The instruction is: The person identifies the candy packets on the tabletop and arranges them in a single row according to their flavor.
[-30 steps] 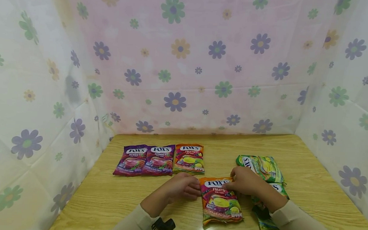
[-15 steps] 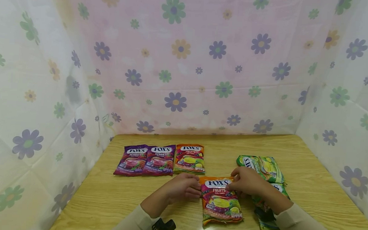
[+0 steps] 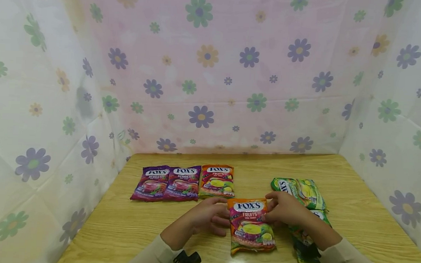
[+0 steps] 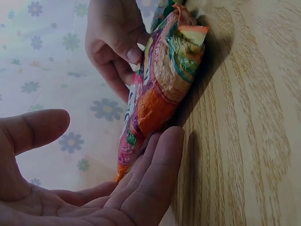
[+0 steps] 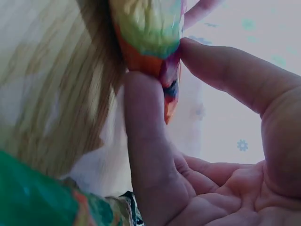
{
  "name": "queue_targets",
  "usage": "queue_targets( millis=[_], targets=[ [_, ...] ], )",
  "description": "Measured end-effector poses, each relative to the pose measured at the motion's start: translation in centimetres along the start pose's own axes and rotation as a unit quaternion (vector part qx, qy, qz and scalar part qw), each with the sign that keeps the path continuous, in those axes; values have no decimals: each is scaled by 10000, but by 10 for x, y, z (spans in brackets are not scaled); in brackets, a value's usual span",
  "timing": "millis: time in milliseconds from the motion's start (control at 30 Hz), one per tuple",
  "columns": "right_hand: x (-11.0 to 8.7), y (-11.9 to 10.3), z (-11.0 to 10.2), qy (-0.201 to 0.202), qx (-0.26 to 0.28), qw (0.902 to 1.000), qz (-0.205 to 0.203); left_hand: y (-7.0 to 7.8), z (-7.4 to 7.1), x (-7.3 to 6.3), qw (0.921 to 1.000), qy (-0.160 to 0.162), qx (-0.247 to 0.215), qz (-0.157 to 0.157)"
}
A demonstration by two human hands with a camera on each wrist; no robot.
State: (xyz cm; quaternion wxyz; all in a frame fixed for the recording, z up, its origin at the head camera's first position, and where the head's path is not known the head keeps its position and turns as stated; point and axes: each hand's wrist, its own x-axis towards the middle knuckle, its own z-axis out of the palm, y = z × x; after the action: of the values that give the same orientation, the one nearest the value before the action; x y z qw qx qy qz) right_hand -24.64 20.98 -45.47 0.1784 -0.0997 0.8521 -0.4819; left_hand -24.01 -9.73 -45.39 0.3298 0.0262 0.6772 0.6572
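Observation:
An orange candy bag [image 3: 251,227] marked FOX'S Fruits is tilted up off the table in the middle front. My right hand [image 3: 287,210] pinches its right edge between thumb and fingers, seen closely in the right wrist view, where the bag [image 5: 149,28] hangs at the fingertips. On the bag's left side my left hand [image 3: 206,217] has its fingers stretched out. The left wrist view shows those fingers [image 4: 157,169] under the lower end of the bag [image 4: 157,101], with the thumb held away from it.
Two purple Berries bags [image 3: 151,184] and another orange Fruits bag [image 3: 217,181] lie in a row at the back left of the wooden table [image 3: 139,230]. Green bags [image 3: 308,192] lie on the right, partly under my right arm. A flowered cloth [image 3: 230,89] encloses the back and sides.
The orange bag has risen slightly off the table in my right hand and shifted a little away from me. The left hand's fingers have spread. The other bags have stayed in place.

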Motion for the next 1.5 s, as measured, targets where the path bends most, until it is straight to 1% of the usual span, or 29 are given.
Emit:
queue_targets(
  millis=[167,433,700,833,1000,1100,1400,1500],
  targets=[
    [-3,-3,0,-219,468,9987,27,0,0,-1,10000,-38,-68,11],
    [-5,-4,0,-315,755,9966,-41,0,-2,-1,9999,-59,-101,50],
    [-1,-2,-2,-447,1008,9937,-220,1,-2,-2,9994,-15,-186,307],
    [-1,-4,-3,-421,1049,9932,-280,2,-3,-1,9986,22,-250,476],
    [-1,-8,-5,-288,997,9941,-303,5,-4,0,9978,46,-355,555],
    [-1,-9,-7,-213,974,9944,-341,8,-3,1,9975,55,-343,612],
    [1,-13,-16,-40,1065,9931,-481,14,-3,5,9949,-49,-502,879],
    [1,-17,-19,45,1084,9928,-513,18,-2,5,9939,-9,-554,951]
  ],
)
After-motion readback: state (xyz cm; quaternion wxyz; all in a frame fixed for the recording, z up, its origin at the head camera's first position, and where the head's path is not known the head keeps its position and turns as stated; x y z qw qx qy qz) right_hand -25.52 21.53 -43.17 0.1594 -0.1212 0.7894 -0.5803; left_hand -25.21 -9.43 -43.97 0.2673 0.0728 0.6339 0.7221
